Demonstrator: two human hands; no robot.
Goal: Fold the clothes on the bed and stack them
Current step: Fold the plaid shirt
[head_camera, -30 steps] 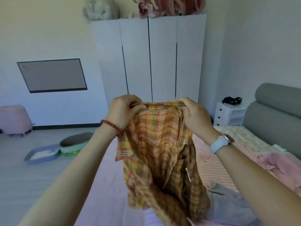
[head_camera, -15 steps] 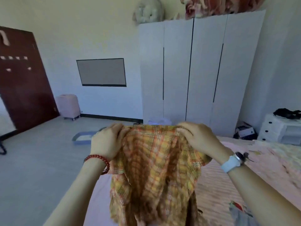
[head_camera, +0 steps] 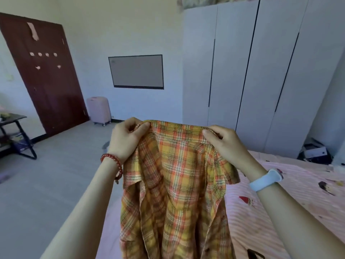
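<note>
An orange and yellow plaid shirt (head_camera: 179, 187) hangs in the air in front of me, held up by its top edge. My left hand (head_camera: 127, 139) pinches the shirt's upper left corner, thumb on top. My right hand (head_camera: 225, 144) pinches the upper right corner. The shirt hangs down open, its lower part running out of the frame's bottom. Below and to the right lies the bed with a pink striped sheet (head_camera: 291, 212).
A white wardrobe (head_camera: 261, 71) stands behind the bed. On the left are a dark brown door (head_camera: 43, 75), a pink suitcase (head_camera: 99, 110) and a black side table (head_camera: 16, 135). Grey floor spreads to the left of the bed.
The view has swung left, from the headboard side toward the door. My hands have drawn apart along the shirt's top edge, spreading it wider.
</note>
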